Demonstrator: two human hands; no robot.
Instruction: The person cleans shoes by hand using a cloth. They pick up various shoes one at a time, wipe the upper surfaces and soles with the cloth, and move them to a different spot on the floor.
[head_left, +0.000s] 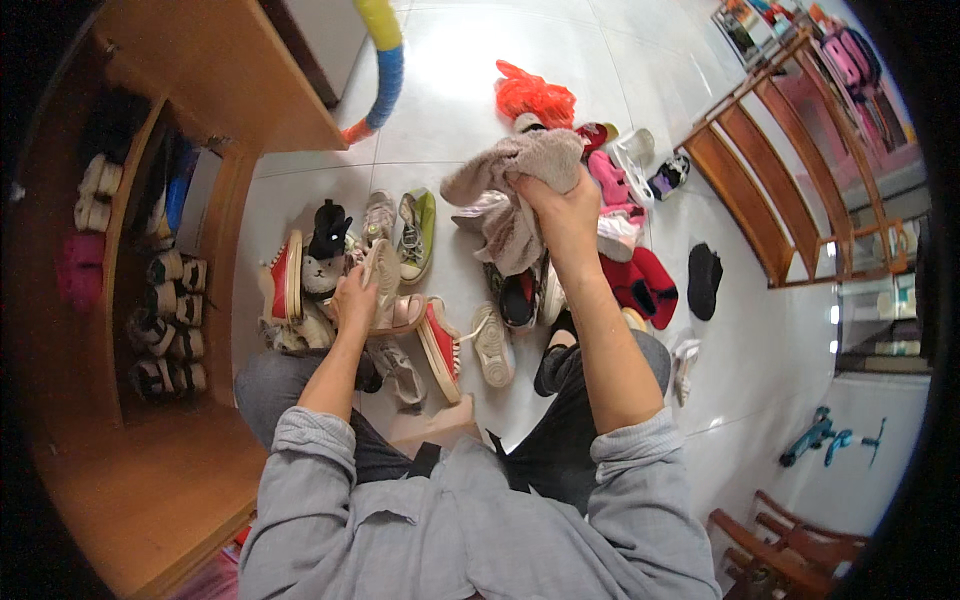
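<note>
My right hand (562, 214) grips a bunched greyish cloth (510, 225) and holds it up above the shoes on the floor. In my left hand (354, 300) is a pale shoe (382, 277), its sole turned towards me. A pink open-toed sandal (401, 313) lies right beside that hand. Around it on the tiles are a red canvas sneaker (441, 349), a second red sneaker (286, 277), a green canvas shoe (417, 232) and a grey lace-up shoe (380, 214). An upturned pale shoe (493, 345) shows its sole between my knees.
At the left stands an opened wooden cabinet (247, 195) with several shoes (176, 300) inside. An orange-red plastic bag (536, 97) lies ahead. Red slippers (641, 285) and a black shoe (705, 281) are on the right, before a wooden chair (780, 180). A colourful wrapped tube (384, 75) curves down near the cabinet door.
</note>
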